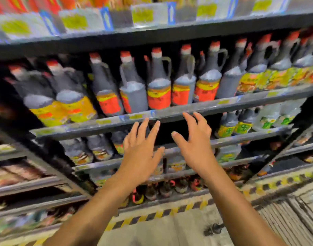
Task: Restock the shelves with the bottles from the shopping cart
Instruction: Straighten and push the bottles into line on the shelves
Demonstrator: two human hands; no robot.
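Dark sauce bottles (159,82) with red caps, side handles and red-and-yellow labels stand in a row on a black shelf (196,108). My left hand (140,151) and my right hand (194,142) are both raised in front of the shelf below that row. Their fingers are spread and neither holds anything. Between and behind the hands is a dark gap (171,130) in the lower shelf's row. Shorter dark bottles (99,148) stand left of the gap and yellow-labelled ones (226,126) right of it. The whole view is blurred. No shopping cart is in view.
A higher shelf (152,31) carries pale packages with yellow-green labels. Lower shelves hold small bottles (166,189). A yellow-and-black striped kick strip (152,215) runs along the shelf base above a pale floor (170,233). Another shelving unit (19,183) stands to the left.
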